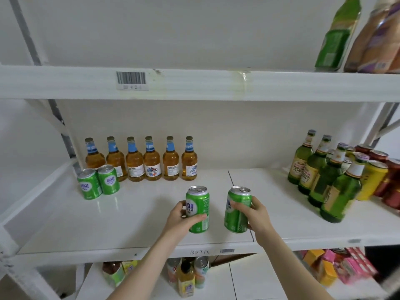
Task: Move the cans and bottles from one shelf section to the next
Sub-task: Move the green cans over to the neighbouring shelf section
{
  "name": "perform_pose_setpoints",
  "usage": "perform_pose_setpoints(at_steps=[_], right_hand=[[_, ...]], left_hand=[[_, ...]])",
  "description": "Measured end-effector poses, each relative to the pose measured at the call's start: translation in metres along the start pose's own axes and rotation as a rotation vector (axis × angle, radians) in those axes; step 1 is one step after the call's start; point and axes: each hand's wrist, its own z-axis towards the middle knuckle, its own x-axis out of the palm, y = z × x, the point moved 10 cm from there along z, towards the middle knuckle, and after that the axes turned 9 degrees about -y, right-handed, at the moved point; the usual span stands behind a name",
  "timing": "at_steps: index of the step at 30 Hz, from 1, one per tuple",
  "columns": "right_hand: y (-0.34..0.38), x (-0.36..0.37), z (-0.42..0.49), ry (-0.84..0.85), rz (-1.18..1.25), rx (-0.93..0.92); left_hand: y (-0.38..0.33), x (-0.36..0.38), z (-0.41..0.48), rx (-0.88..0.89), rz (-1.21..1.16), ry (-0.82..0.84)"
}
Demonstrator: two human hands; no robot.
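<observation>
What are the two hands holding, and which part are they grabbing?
The left hand grips one green can round the middle of its side. The right hand grips a second green can the same way.

The red cans (pixel 391 195) at the right are cut off by the edge, and the green bottles (pixel 337 191) hide part of them. The small number under the barcode label (pixel 131 81) is too blurred to read. The pink boxes (pixel 355 267) on the lower shelf (pixel 249 284) are blurred also.
</observation>
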Motion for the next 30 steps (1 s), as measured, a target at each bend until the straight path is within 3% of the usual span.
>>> perform_pose_setpoints(at_steps=[14, 23, 30], right_hand=[[0.011, -0.116, 0.116, -0.046, 0.006, -0.018], [0.013, -0.196, 0.166, -0.008, -0.005, -0.023], [0.004, -0.212, 0.196, 0.059, -0.014, 0.001]], left_hand=[[-0.014, 0.18, 0.073, 0.014, -0.022, 0.051], [-0.002, 0.268, 0.07, -0.018, -0.102, -0.063], [0.007, 0.301, 0.068, -0.035, -0.074, -0.126]])
